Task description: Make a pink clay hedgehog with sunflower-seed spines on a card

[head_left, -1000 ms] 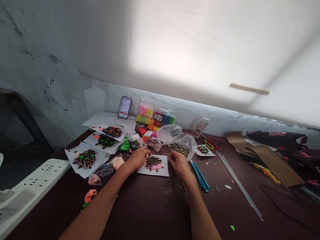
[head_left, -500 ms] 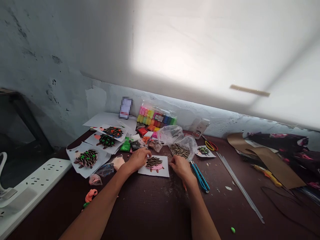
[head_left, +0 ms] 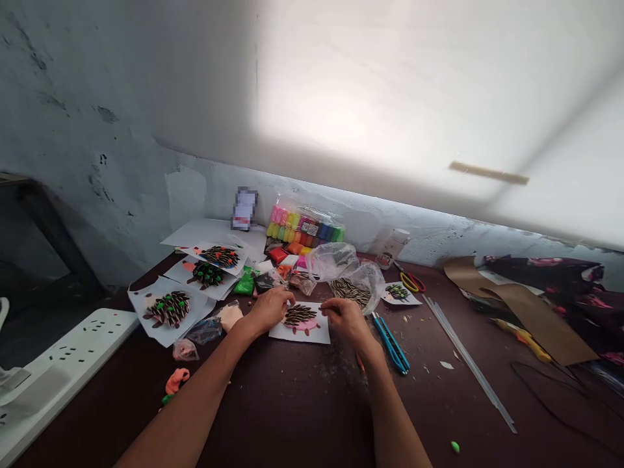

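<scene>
A white paper card [head_left: 319,334] lies flat on the table, bearing a pink clay hedgehog [head_left: 308,324] with rows of striped seeds as spines. My left hand [head_left: 268,309] rests at the card's upper left edge, its fingers curled and pressed onto it. Over the card's upper right corner is my right hand [head_left: 347,320], thumb and forefinger pinched together. Whatever lies between those fingertips is too small to make out. Just behind this hand, an open clear plastic bag [head_left: 373,281] holds a heap of striped seeds [head_left: 350,292].
Finished hedgehog cards [head_left: 168,309] lie at left, near clay packets [head_left: 245,282]. A clay set [head_left: 306,227] and phone [head_left: 244,208] stand against the wall. Rightward are a blue cutter [head_left: 390,344], scissors [head_left: 412,282], glue sticks [head_left: 470,364] and a glue gun [head_left: 521,339]. A power strip [head_left: 63,383] edges the left.
My right hand has moved left and slightly away from me, from beside the card to its upper right corner. My left hand stays at the card's left edge.
</scene>
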Action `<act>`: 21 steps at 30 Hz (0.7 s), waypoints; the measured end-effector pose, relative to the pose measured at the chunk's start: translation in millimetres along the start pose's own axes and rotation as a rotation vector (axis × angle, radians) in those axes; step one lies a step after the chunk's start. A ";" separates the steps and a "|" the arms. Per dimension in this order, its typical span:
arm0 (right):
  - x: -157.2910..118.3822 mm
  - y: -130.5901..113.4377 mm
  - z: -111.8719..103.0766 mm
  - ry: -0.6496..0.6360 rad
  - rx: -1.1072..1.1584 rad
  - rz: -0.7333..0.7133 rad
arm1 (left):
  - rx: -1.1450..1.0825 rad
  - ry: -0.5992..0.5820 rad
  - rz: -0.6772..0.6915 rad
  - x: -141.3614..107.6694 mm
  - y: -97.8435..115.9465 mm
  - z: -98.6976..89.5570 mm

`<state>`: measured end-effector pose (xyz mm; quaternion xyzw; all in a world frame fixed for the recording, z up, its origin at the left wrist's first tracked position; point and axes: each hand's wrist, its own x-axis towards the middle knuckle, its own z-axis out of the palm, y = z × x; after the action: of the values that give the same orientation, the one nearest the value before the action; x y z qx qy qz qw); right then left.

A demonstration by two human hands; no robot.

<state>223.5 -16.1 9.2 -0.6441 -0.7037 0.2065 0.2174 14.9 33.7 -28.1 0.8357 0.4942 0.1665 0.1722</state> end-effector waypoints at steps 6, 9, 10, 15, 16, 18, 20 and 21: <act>-3.3 -8.5 -1.8 -0.028 -0.106 -0.009 | -0.004 0.005 0.002 -0.5 1.5 -1.3; -3.5 -12.9 0.5 -0.062 -0.156 0.005 | -0.016 0.012 0.000 -0.5 1.5 -1.2; -3.1 -13.3 2.1 -0.069 -0.167 0.005 | -0.019 0.012 0.000 -0.4 1.3 -1.0; -1.3 -11.4 9.1 -0.081 -0.197 0.005 | -0.015 0.013 0.003 -0.3 0.6 0.5; -1.3 -11.4 9.7 -0.077 -0.198 0.003 | -0.014 0.015 0.003 -0.3 0.5 0.6; -1.7 -12.1 10.4 -0.070 -0.201 0.002 | -0.015 0.022 0.007 -0.3 0.3 0.7; -2.1 -13.2 11.2 -0.070 -0.208 0.005 | -0.016 0.023 0.010 -0.2 0.2 0.4; -2.2 -13.6 11.7 -0.070 -0.213 0.006 | -0.017 0.021 0.011 -0.1 0.2 0.1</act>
<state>205.9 -19.6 7.2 -0.6580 -0.7269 0.1538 0.1223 15.1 33.5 -28.1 0.8352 0.4898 0.1804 0.1731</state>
